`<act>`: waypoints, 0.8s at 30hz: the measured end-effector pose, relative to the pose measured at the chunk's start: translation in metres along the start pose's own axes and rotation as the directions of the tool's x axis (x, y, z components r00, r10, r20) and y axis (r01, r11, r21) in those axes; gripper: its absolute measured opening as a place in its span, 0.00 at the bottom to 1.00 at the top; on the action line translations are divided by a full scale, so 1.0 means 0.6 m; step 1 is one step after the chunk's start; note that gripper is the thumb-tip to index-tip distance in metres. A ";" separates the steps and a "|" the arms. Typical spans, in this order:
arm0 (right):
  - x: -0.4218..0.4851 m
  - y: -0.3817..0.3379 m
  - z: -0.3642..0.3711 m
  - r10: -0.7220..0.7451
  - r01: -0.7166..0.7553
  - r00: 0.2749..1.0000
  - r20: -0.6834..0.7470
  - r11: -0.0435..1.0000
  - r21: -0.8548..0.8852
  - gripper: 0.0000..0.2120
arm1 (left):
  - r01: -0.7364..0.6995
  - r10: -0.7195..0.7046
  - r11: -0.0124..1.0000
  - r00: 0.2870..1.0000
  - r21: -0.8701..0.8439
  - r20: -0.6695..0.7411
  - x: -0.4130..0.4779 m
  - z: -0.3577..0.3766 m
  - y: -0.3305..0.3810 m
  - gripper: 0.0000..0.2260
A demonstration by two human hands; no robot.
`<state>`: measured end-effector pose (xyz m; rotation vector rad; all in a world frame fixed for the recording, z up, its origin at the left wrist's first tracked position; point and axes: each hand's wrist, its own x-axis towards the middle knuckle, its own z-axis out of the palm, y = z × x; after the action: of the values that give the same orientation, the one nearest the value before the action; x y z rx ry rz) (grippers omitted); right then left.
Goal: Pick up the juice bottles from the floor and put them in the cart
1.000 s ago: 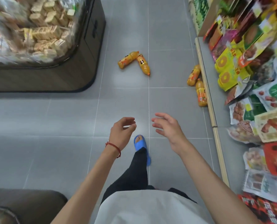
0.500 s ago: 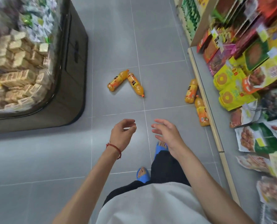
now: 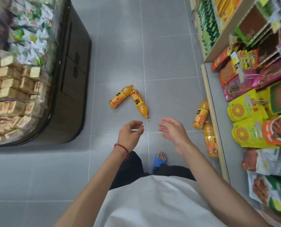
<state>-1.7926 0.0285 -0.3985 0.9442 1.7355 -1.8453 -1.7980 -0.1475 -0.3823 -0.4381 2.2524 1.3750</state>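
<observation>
Though seemingly nearer, juice bottles (image 3: 139,104) untouched.

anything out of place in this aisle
Four orange juice bottles lie toppled on the floor. The left mid-aisle bottle and right mid-aisle bottle meet in a V; the far shelf-side bottle and near shelf-side bottle lie along the shelf base. No spill shows.

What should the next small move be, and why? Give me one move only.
Probably bend and lower the left hand to the nearest juice bottle, which lies just ahead with its cap toward that hand. The left hand and the right hand hold nothing, and no bottle is picked up yet.
</observation>
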 end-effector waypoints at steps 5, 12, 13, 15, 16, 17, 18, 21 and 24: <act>0.091 -0.061 0.019 0.059 -0.059 0.998 -0.019 0.998 0.002 0.11 | 0.030 -0.031 0.999 0.999 0.018 0.034 0.126 -0.027 0.038 0.09; 0.227 -0.137 0.096 0.167 -0.142 0.976 -0.137 0.974 0.174 0.06 | 0.024 -0.054 0.983 0.986 0.183 0.159 0.340 -0.067 0.056 0.10; 0.247 -0.150 0.109 0.181 -0.143 0.968 -0.171 0.966 0.214 0.07 | 0.022 -0.062 0.977 0.980 0.212 0.186 0.370 -0.070 0.059 0.10; 0.285 -0.176 0.134 0.226 -0.157 0.948 -0.225 0.944 0.291 0.08 | 0.016 -0.085 0.961 0.967 0.277 0.239 0.426 -0.081 0.066 0.10; 0.303 -0.186 0.147 0.255 -0.168 0.937 -0.240 0.929 0.329 0.08 | 0.011 -0.097 0.951 0.960 0.307 0.264 0.452 -0.087 0.068 0.10; 0.320 -0.193 0.157 0.280 -0.179 0.927 -0.248 0.915 0.363 0.07 | 0.003 -0.105 0.941 0.952 0.337 0.287 0.479 -0.093 0.068 0.11; 0.337 -0.196 0.167 0.299 -0.188 0.920 -0.252 0.902 0.388 0.06 | -0.011 -0.112 0.930 0.944 0.366 0.311 0.505 -0.097 0.067 0.11; 0.399 -0.183 0.187 0.360 -0.221 0.895 -0.263 0.870 0.440 0.05 | -0.050 -0.136 0.886 0.922 0.461 0.362 0.581 -0.098 0.057 0.11; 0.467 -0.155 0.202 0.438 -0.279 0.866 -0.241 0.824 0.493 0.04 | -0.083 -0.172 0.822 0.907 0.564 0.384 0.642 -0.091 0.034 0.12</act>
<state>-2.0703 -0.0407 -0.5404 1.7445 1.1812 -1.9222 -2.1448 -0.1987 -0.5529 0.0207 2.1204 0.6179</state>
